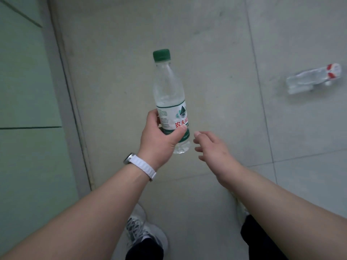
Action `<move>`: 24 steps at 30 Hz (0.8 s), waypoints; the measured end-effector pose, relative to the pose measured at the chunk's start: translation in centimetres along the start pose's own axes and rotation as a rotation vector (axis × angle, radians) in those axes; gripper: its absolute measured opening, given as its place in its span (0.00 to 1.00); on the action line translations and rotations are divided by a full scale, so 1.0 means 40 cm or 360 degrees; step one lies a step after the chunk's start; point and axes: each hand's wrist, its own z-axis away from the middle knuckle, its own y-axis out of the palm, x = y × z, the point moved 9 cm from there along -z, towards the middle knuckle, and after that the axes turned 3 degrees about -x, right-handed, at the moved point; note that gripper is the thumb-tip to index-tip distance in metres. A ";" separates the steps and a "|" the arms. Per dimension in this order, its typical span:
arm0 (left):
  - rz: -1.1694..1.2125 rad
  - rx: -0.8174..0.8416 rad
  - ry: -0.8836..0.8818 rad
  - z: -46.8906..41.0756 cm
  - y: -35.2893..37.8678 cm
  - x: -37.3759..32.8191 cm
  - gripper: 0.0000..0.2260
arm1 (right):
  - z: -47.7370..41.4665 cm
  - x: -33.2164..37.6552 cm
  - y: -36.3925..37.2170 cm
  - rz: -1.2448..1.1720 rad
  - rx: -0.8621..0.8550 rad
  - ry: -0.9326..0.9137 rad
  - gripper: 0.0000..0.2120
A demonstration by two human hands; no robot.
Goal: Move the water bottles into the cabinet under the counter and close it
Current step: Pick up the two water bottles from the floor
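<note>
My left hand point(159, 139) grips a clear water bottle point(170, 91) with a green cap and a white, green and red label, holding it upright by its lower half above the floor. My right hand point(212, 147) hovers just to the right of the bottle's base, fingers relaxed and holding nothing. A second clear bottle point(311, 79) with a red and white label lies on its side on the floor at the far right. Pale green cabinet fronts point(24, 91) run along the left side, all closed.
The floor is pale grey tile point(206, 53) with grout lines. A grey plinth point(63, 81) runs under the cabinet fronts. My two feet in white trainers point(142, 233) stand at the bottom of the view.
</note>
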 end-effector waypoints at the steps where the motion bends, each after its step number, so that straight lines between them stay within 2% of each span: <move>1: -0.0009 0.0033 0.0021 0.002 0.036 -0.033 0.24 | 0.004 0.014 -0.038 -0.0035 -0.0017 -0.0012 0.07; 7: -0.0110 0.0196 0.0116 0.027 0.254 -0.207 0.23 | 0.011 0.059 -0.291 -0.0285 -0.0162 -0.0026 0.07; 11: -0.0174 0.0276 0.0135 0.046 0.412 -0.296 0.23 | -0.003 0.057 -0.472 -0.0459 -0.0253 0.0006 0.11; 13: -0.0201 0.0299 0.0113 0.063 0.485 -0.333 0.23 | 0.000 0.050 -0.556 -0.0512 -0.0274 0.0011 0.08; 18: -0.0307 0.0362 0.0086 0.107 0.632 -0.437 0.23 | 0.032 0.041 -0.730 -0.0505 -0.0266 0.0094 0.06; 24: -0.0370 0.0422 0.0132 0.097 0.762 -0.572 0.22 | 0.035 0.114 -0.920 -0.0472 -0.0360 0.0092 0.09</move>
